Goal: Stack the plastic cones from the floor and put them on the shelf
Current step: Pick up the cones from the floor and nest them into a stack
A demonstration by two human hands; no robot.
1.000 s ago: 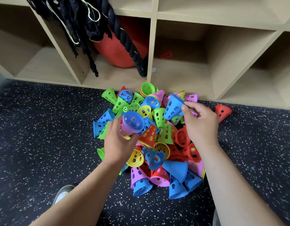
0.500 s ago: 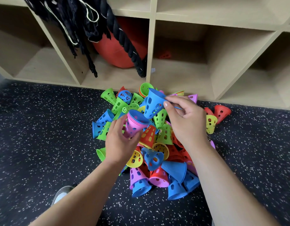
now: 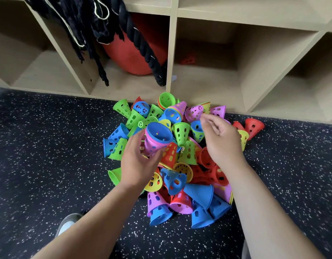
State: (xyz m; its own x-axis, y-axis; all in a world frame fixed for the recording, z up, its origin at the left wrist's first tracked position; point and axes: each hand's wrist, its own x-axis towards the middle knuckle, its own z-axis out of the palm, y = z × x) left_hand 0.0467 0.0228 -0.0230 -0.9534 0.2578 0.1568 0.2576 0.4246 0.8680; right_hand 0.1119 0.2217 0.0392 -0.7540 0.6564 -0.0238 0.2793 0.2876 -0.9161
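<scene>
Currently, left hand (image 3: 137, 165) over the cone pile (image 3: 187, 153) on speckled floor (image 3: 49, 146), grip wrapped round a pink-and-blue nested cone stack (image 3: 155, 141), right hand (image 3: 219, 143) above the pile too, blurred, grip slack and empty, wooden shelf (image 3: 171, 53) just behind the pile

You're in soft, even light, with deeper shadow at the back of the shelf (image 3: 172, 53) cubbies. Your right hand (image 3: 220, 139) shows motion blur (fingertips worst), and shelf edges bow toward the corners.
</scene>
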